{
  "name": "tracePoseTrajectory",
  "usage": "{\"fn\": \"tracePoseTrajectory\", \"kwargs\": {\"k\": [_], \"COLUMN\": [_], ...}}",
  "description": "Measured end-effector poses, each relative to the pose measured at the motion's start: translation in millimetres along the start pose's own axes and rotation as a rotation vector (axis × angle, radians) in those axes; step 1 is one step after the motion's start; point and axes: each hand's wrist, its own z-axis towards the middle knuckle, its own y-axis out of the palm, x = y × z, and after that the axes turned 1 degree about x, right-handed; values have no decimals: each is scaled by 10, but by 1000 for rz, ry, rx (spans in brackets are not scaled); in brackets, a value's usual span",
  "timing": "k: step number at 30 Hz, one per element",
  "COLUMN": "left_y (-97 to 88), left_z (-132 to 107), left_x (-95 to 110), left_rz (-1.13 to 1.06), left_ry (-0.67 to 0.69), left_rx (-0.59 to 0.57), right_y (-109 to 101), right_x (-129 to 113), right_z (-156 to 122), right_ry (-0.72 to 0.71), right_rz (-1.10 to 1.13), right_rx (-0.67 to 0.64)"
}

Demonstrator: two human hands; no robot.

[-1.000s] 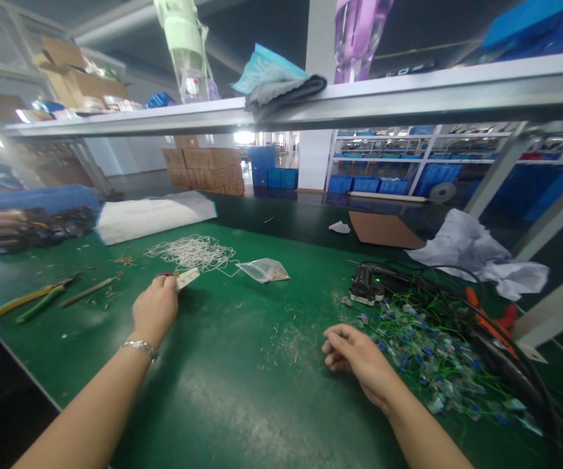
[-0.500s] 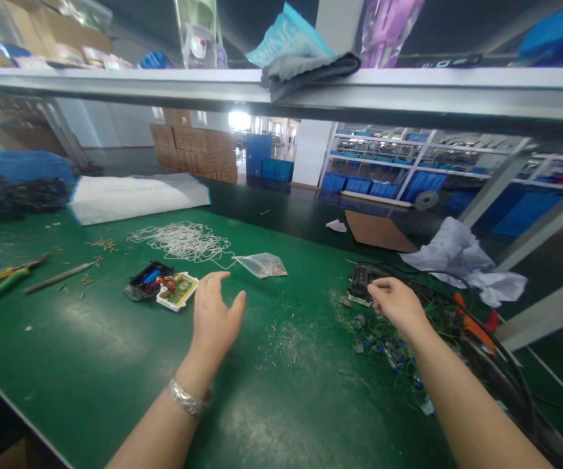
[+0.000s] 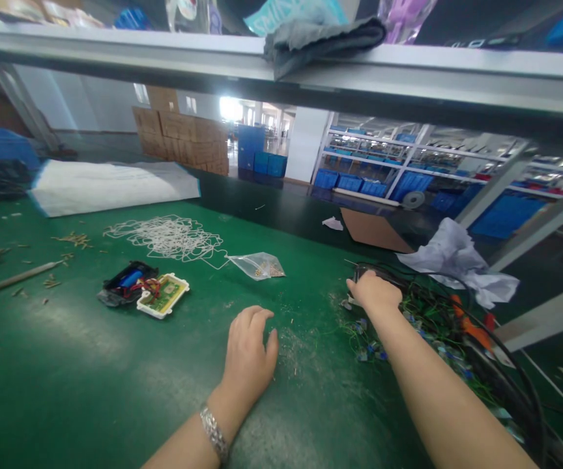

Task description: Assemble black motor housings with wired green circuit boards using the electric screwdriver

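Observation:
My right hand is curled over a small black plastic case on the right of the bench, hiding most of it. The thumb and fingers lie on its near side. My left hand, palm down with thumb and fingers apart, hovers over or rests on the green surface and holds nothing. To its left lies an opened device: a black housing with a blue part, joined by red wires to a circuit board in a white frame. A clear plastic bag of small brass-coloured pieces lies beyond my left hand.
A tangle of white cord lies behind the device. Small components with green wires, black cables and crumpled white paper crowd the right. A brown board lies farther back. A shelf crosses overhead.
My left hand has moved right and nearer to me, away from the circuit board. My right hand has moved slightly left, from beside the black case to over it. The view has shifted.

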Motion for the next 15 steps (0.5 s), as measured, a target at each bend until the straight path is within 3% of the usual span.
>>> {"fn": "tracePoseTrajectory", "kwargs": {"k": [6,11,13,15], "left_y": [-22,8,23,27], "left_z": [-14,-33,-32,-26], "left_x": [71,88,113,163], "left_rz": [-71,-249,-371,-602], "left_ry": [-11,-97,-217,-431], "left_rx": [-36,-116,-165,-247], "right_y": [-57,-205,-288,-369], "right_x": [144,342,394,411], "right_z": [93,-11,-155,-358], "right_ry": [93,51,-2,-73], "right_rz": [187,546,728,884], "right_rx": [-102,-198,-224,-273]}}
